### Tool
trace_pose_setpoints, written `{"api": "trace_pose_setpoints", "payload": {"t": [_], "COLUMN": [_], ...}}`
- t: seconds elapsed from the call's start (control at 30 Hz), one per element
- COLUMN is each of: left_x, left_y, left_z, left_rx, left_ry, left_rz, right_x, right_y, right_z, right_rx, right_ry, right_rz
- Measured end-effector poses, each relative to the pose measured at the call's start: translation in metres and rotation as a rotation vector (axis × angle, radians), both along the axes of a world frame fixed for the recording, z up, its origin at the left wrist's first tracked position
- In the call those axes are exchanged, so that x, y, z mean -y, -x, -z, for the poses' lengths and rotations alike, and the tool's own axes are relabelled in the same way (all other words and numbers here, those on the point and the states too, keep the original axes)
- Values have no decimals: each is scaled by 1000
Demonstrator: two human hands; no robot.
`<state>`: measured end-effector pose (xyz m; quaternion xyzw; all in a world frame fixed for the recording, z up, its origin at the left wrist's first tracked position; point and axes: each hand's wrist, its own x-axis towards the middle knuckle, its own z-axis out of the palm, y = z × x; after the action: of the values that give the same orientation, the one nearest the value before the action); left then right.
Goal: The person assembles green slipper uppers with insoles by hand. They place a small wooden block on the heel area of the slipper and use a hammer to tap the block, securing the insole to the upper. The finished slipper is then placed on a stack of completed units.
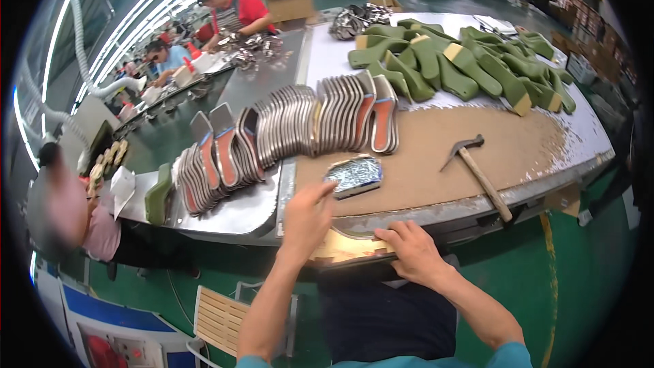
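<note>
My left hand reaches up over the bench edge, its fingertips at a sole-shaped piece wrapped in shiny blue-silver foil that lies on the brown worktop. My right hand presses flat on a tan sole-shaped piece held at the front edge of the bench, just below the left hand. A row of metal-rimmed insoles with orange centres stands on edge behind the foil piece. Whether the left hand grips the foil piece is not clear.
A hammer lies on the worktop to the right. Green shoe lasts are piled at the back right, and shiny parts behind them. Other people work at the far left and back left. A slatted crate sits on the green floor.
</note>
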<state>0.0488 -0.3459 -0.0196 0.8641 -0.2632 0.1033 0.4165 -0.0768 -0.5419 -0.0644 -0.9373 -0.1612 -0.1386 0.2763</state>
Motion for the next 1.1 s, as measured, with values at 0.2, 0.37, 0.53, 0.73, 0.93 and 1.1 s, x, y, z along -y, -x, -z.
{"api": "trace_pose_setpoints", "payload": {"t": [0.2,0.37,0.53,0.73,0.93,1.1], "left_x": [50,48,47,53,43,45], "left_y": [-88,-93,-93,-90,-92,-78], "left_z": [32,45,55,59,56,37], "left_rx": [-97,-69,-102,-35,-43,-169], "left_ry": [-553,-438,-353,-315,-267,-160], "left_rz": [11,35,60,117,116,105], "right_x": [-4,-4,-6,-2,-3,-1], "right_y": [-1,1,1,2,0,1], "right_z": [-3,2,3,5,9,11], "right_rx": [-23,73,73,87,122,107], "right_ry": [-8,-39,-31,4,28,32], "right_rz": [-4,1,4,4,-18,-14]}}
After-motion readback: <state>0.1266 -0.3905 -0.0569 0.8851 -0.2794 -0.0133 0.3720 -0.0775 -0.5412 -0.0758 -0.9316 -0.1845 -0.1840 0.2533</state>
